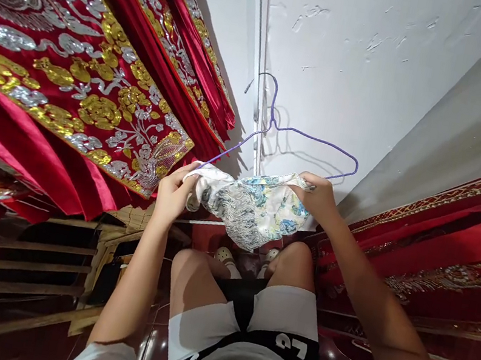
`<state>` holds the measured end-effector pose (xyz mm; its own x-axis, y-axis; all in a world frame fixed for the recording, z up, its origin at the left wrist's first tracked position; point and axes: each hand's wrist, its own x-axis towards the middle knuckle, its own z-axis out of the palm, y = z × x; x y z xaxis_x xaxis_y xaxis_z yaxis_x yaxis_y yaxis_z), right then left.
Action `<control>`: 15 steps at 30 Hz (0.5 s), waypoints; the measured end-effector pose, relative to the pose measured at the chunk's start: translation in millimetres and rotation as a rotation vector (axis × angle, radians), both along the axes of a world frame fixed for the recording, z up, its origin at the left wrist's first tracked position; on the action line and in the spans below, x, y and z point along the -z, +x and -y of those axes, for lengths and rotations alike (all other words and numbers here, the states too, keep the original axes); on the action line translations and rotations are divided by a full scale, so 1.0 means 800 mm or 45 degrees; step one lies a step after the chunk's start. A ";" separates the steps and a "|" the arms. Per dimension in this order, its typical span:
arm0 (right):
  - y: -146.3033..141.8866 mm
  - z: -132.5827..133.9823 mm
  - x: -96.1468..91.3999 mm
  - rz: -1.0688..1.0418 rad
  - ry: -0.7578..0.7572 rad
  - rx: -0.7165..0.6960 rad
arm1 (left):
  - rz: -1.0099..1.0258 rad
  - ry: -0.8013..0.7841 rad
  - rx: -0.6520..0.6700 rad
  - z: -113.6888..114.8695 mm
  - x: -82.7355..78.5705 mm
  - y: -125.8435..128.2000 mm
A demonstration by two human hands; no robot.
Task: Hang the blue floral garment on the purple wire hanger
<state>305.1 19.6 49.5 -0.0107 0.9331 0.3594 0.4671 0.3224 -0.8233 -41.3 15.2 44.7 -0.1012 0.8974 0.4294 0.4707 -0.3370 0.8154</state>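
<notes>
holding both forearms out ahead, elbows bent, you are gripping the floral cloth point(254, 207) at its top edge: left hand point(174, 190) clamped on one end, right hand point(318, 196) on the other. white digits on your shorts point(283, 310) are showing upside down, not surely readable. cloth is hanging above your knees, just under the purple wire hanger point(295, 131), long axis running left to right.

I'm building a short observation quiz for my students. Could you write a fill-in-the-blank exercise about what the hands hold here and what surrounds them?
1. The left hand and the right hand each grip an end of a floral ____.
2. The wire hanger above the hands is ____ in colour.
3. The embroidered fabric hanging at the left is mainly ____ under its gold and silver pattern.
4. The wall behind the hanger is painted ____.

Missing words: cloth; purple; red; white.
</notes>
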 end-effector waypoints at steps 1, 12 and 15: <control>0.001 -0.001 0.002 -0.003 -0.001 -0.007 | -0.022 0.011 -0.018 0.004 0.001 -0.004; -0.021 0.014 0.001 0.058 -0.135 -0.143 | -0.430 0.149 0.174 -0.042 -0.070 0.011; 0.000 0.015 -0.003 -0.022 -0.057 -0.083 | -0.542 0.065 0.339 -0.043 -0.078 0.009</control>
